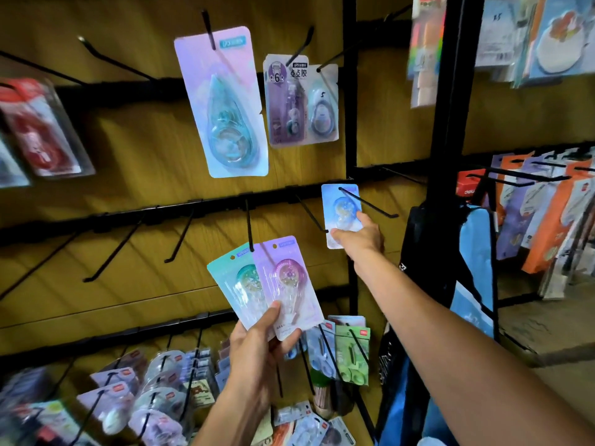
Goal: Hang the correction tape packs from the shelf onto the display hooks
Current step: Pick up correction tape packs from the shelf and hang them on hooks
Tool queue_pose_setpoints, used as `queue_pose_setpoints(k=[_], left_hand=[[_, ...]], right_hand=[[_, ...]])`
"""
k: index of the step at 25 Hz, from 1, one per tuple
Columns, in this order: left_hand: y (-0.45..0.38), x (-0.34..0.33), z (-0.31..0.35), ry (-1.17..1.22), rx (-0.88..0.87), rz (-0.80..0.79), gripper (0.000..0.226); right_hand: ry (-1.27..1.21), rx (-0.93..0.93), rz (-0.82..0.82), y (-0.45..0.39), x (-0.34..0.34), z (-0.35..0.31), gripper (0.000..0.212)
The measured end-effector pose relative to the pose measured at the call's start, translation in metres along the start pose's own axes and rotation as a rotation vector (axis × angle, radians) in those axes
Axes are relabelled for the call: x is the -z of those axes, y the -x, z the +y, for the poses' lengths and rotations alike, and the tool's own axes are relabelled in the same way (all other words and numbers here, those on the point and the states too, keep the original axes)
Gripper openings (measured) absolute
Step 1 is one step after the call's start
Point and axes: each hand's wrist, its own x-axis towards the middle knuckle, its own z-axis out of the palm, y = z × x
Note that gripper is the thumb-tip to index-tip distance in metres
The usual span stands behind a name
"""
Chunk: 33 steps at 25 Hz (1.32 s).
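Observation:
My left hand (257, 346) grips two correction tape packs fanned out: a pink one (286, 284) in front and a teal one (236, 284) behind it. My right hand (357, 236) reaches up and pinches the lower part of a small blue pack (341, 204), whose top is threaded on a black display hook (370, 202) in the middle row. Higher up, a large pink-blue tape pack (222, 101) hangs on its own hook.
Several bare black hooks (112, 255) jut from the wooden back panel to the left. A purple pack (285, 101) and a small pack (323, 107) hang at upper centre. The shelf below (154, 391) holds many packs. A black upright post (349, 123) and a second rack stand to the right.

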Motion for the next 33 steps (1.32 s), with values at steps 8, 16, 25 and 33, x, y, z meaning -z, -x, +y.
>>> queue_pose_setpoints(k=[8, 16, 25, 33], left_hand=[[-0.025, 0.011, -0.002, -0.047, 0.007, -0.009, 0.025], [0.006, -0.007, -0.025, -0.015, 0.024, 0.01, 0.02], [0.038, -0.025, -0.021, -0.13, -0.072, -0.087, 0.027], [0.042, -0.035, -0.016, -0.105, -0.132, -0.047, 0.013]], right_hand=[[-0.031, -0.03, -0.059, -0.02, -0.029, 0.035, 0.087], [-0.105, 0.062, -0.268, 0.12, 0.014, 0.056, 0.017], [-0.467, -0.046, -0.333, 0.158, 0.091, 0.045, 0.023], [-0.623, -0.042, -0.255, 0.152, 0.109, 0.011, 0.023]])
